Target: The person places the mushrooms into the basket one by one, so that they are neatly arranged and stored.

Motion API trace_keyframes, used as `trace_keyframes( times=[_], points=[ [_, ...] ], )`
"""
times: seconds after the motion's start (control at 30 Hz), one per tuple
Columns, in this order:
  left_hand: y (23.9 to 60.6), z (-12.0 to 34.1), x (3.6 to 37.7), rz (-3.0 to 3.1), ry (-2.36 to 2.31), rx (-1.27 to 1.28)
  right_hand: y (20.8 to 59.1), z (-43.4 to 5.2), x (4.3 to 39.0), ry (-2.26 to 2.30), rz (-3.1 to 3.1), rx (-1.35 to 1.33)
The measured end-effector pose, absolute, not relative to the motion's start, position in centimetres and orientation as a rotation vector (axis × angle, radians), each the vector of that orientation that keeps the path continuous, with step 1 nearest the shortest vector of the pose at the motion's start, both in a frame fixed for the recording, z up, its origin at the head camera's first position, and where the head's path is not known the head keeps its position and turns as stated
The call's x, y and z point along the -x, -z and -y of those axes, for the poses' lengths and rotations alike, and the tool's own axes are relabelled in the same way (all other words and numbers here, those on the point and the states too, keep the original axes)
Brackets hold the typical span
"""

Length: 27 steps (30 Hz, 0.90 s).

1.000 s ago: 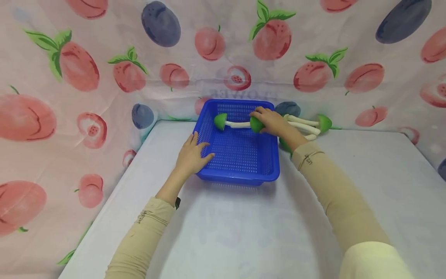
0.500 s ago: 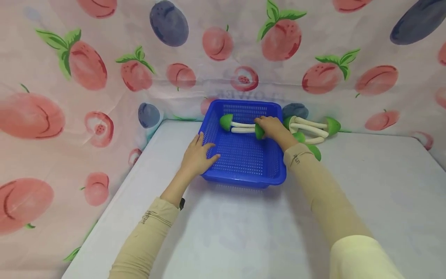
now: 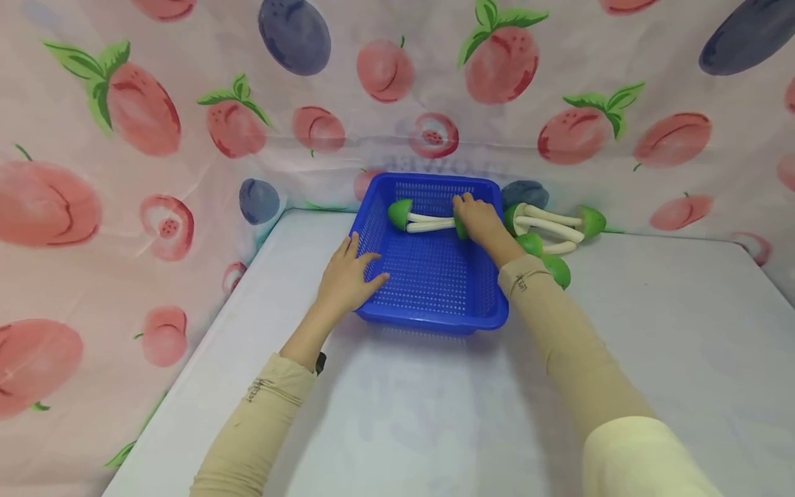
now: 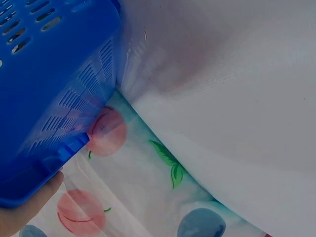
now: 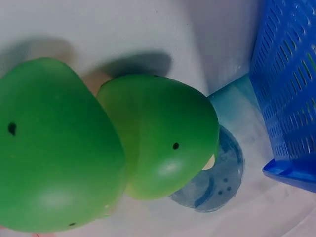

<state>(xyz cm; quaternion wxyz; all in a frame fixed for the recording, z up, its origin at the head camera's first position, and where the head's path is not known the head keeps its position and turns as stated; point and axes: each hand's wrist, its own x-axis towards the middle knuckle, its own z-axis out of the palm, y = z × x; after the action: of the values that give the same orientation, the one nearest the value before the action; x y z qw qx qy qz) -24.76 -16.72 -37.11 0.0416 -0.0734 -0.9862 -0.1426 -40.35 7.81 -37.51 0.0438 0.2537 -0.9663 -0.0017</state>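
A blue plastic basket [image 3: 422,276] with slotted walls stands at the back of the table. My left hand [image 3: 348,276] rests on its left rim with the fingers spread; one finger [image 4: 44,195] shows along the rim in the left wrist view. My right hand [image 3: 483,222] reaches into the back right, its fingers bent over the green cap of a toy mushroom [image 3: 460,226]; the thumb is hidden. Beside that lies another toy mushroom [image 3: 399,214], cap to the left. The two white stems lie together.
Several more toy mushrooms [image 3: 593,222] lie right of the basket, under and behind my right forearm. Two of their green caps [image 5: 163,133] fill much of the right wrist view. A fruit-printed cloth [image 3: 298,124] hangs behind the white table [image 3: 397,414].
My right hand has lowered the toy mushroom into the basket and shifted it slightly towards the back, beside the other one. My left hand has stayed on the rim.
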Motion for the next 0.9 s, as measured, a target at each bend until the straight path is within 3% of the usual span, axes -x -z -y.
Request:
trace_keyframes(
  times=[0.9],
  points=[
    [36.70,16.44,24.44,3.017,0.480,0.226,37.13,-8.12,40.10,-0.092,2.944,-0.754]
  ],
)
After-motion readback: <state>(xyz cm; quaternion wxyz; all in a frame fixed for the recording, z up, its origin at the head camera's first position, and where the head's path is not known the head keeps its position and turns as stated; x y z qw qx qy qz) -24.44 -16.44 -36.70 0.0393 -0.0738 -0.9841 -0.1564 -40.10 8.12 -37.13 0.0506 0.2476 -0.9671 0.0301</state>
